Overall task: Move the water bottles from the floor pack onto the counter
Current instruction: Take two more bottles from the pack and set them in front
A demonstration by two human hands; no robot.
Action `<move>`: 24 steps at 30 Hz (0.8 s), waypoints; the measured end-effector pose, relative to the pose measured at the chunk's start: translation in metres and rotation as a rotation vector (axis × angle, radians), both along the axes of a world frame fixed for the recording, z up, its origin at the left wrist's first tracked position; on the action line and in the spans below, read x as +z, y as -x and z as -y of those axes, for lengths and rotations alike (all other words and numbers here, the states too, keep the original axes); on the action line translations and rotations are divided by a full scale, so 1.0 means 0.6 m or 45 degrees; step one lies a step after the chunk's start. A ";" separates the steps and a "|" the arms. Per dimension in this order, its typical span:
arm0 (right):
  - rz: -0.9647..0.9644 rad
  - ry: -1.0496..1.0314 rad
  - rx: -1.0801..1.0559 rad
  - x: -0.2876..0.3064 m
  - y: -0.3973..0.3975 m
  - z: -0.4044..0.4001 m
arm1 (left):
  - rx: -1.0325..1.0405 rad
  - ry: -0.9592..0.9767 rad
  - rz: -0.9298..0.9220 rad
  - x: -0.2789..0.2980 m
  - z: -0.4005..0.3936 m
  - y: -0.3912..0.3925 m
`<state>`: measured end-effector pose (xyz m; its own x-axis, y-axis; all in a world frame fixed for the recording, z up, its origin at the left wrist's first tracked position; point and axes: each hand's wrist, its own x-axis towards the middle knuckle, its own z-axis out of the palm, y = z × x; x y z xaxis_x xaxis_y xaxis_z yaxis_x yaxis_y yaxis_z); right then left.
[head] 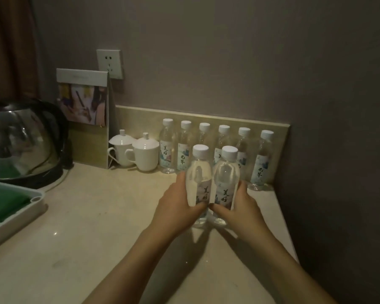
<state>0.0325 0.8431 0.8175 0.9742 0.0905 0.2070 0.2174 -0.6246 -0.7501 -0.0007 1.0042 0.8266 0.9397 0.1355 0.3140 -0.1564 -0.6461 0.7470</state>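
Two clear water bottles with white caps stand upright side by side on the beige counter point(97, 227). My left hand point(176, 207) grips the left bottle point(199, 178) around its label. My right hand point(239, 207) grips the right bottle point(226, 181) the same way. Their bases sit at or just above the counter top; I cannot tell which. Behind them, several more bottles point(261, 159) stand in a row against the backsplash. The floor pack is out of view.
Two white lidded cups point(144, 153) stand left of the bottle row. A card stand point(83, 119) and a steel kettle point(20, 139) are at the back left, with a white tray point(15, 213) at the left edge. The side wall closes off the counter on the right.
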 end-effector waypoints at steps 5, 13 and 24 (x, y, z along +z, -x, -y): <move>0.029 0.150 0.026 0.000 -0.027 -0.028 | 0.095 -0.083 -0.053 -0.007 -0.024 -0.027; 0.072 0.280 -0.016 -0.008 -0.066 -0.077 | 0.141 -0.115 -0.049 -0.013 -0.072 -0.071; 0.040 0.219 -0.156 -0.006 -0.124 -0.153 | 0.103 -0.177 0.001 -0.029 -0.140 -0.162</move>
